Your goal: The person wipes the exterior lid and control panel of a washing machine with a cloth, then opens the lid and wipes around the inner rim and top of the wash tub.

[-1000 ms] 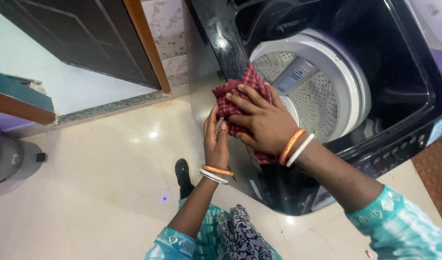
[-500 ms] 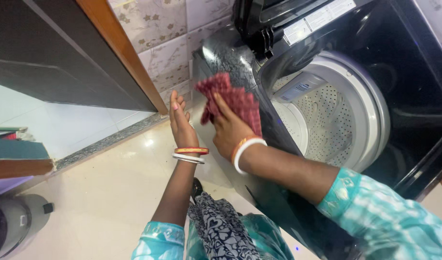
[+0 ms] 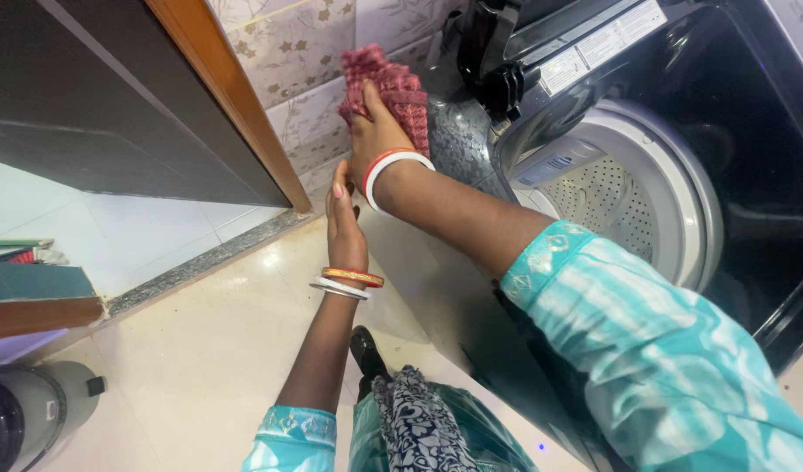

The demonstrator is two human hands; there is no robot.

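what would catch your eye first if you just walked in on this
First the red checked cloth, pressed by the right hand against the far left corner of the black top-loading washing machine, beside the tiled wall. Next the machine's open top, showing the perforated drum inside a white ring. The left hand rests open against the machine's side, lower down.

- The red checked cloth (image 3: 393, 87) was a soft, crumpled woven fabric.
- The washing machine (image 3: 454, 131) had a glossy black speckled top.
- Its drum (image 3: 607, 197) was perforated, shiny metal.
- The door frame (image 3: 235, 96) was smooth brown wood.
- The floor tiles (image 3: 209, 350) shone, polished.
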